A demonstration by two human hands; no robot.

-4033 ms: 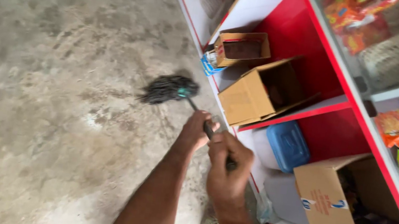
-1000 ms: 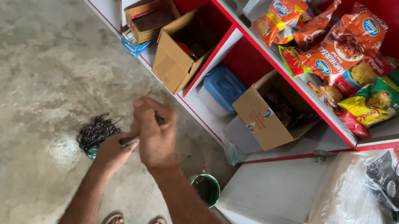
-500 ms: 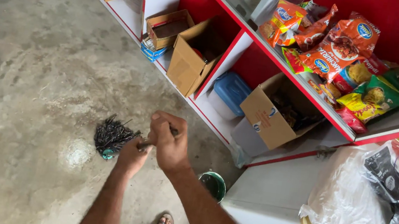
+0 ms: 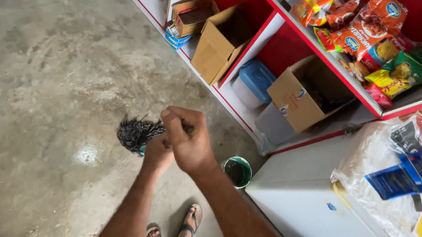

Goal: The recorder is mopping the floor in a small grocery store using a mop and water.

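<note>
Both of my hands grip the handle of a mop whose dark stringy head rests on the grey concrete floor. My right hand is closed around the upper part of the handle. My left hand sits just below it, closer to the mop head, with most of its fingers hidden by the right hand. The handle itself is almost fully covered by my hands. My feet in sandals stand below the hands.
A small green bucket stands on the floor right of my hands. Red and white shelving holds brown cardboard boxes, a blue-lidded tub and snack packets. A white counter is at right. A wet patch shines on the floor.
The view has swung towards the shelves and counter. The mop head has been drawn back across the floor, closer to my feet and the green bucket. Both hands keep their hold.
</note>
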